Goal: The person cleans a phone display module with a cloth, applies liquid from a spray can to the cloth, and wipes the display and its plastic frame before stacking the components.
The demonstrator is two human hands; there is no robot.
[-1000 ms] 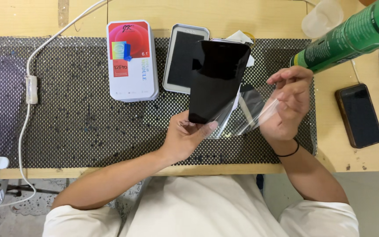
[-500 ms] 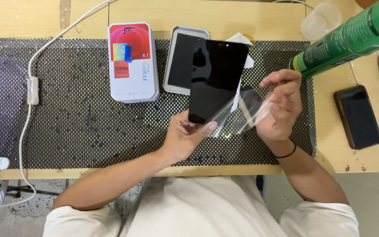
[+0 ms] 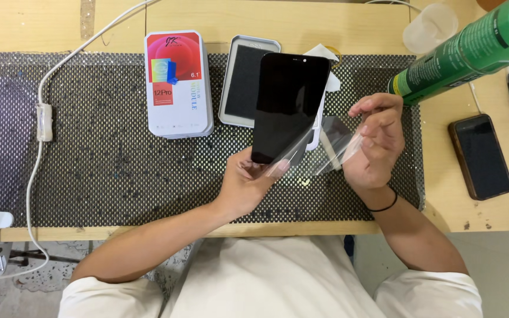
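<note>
- Our left hand (image 3: 244, 182) pinches the near edge of the black glass phone screen (image 3: 288, 106), tilted above the dark mesh mat (image 3: 89, 153); that slim grip could let it slip.
- Our right hand (image 3: 378, 141) grasps the clear plastic film (image 3: 331, 147), which we think could tear or re-stick if it sags.

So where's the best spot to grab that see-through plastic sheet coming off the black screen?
Probably the loose right edge of the clear film, coming from the right, where the right hand pinches it. That end hangs free of the black screen, which the left hand holds by its bottom edge.
</note>
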